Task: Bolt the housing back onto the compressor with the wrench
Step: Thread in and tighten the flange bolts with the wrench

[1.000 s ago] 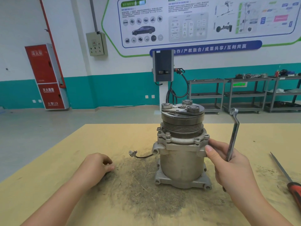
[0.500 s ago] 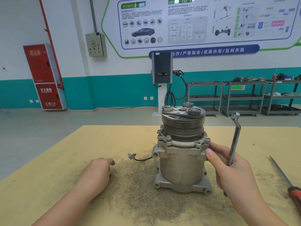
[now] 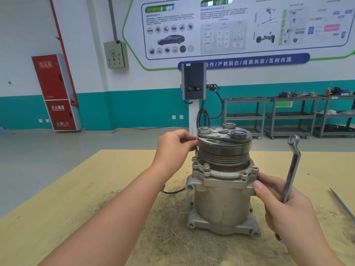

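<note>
The grey metal compressor (image 3: 221, 204) stands upright on the yellow table (image 3: 76, 198), its dark pulley (image 3: 224, 148) on top. The flanged housing (image 3: 222, 175) sits around its upper body with bolts (image 3: 206, 166) standing in the flange on the left. My right hand (image 3: 282, 206) grips a silver ring wrench (image 3: 292, 167) that points up, and its thumb and fingertips rest on the housing's right edge. My left hand (image 3: 174, 148) is raised at the pulley's left side, fingers curled and pinched together at its rim; what they pinch is hidden.
A thin wire with a connector (image 3: 171, 191) lies left of the compressor base. Dirt and straw cover the table in front. A screwdriver blade (image 3: 342, 204) lies at the right edge. A charging post (image 3: 194, 104) and metal carts (image 3: 288, 116) stand beyond the table.
My left hand has lifted off the table and moved up and right to the pulley's left rim. The right hand and wrench have stayed at the housing.
</note>
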